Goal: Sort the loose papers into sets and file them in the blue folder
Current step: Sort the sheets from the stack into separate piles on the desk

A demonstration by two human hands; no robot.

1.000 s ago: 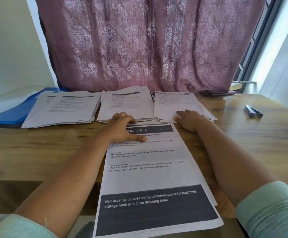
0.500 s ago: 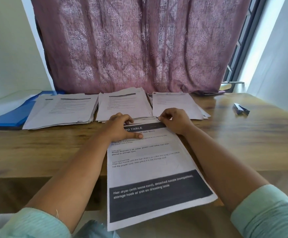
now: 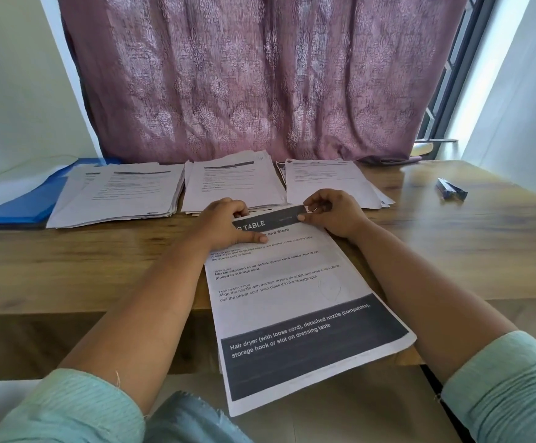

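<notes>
Her left hand [image 3: 225, 223] pins the printed sheet [image 3: 292, 298] flat so the right hand [image 3: 333, 215], just beside, can pinch its top corner, probably to lift it.

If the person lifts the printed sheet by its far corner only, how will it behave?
Probably floppy: the printed sheet is thin paper, so it would likely bend from the right hand pinching its far corner. It looks light, and its near end already overhangs the table, so it may slide easily once the left hand stops pressing it.
</notes>
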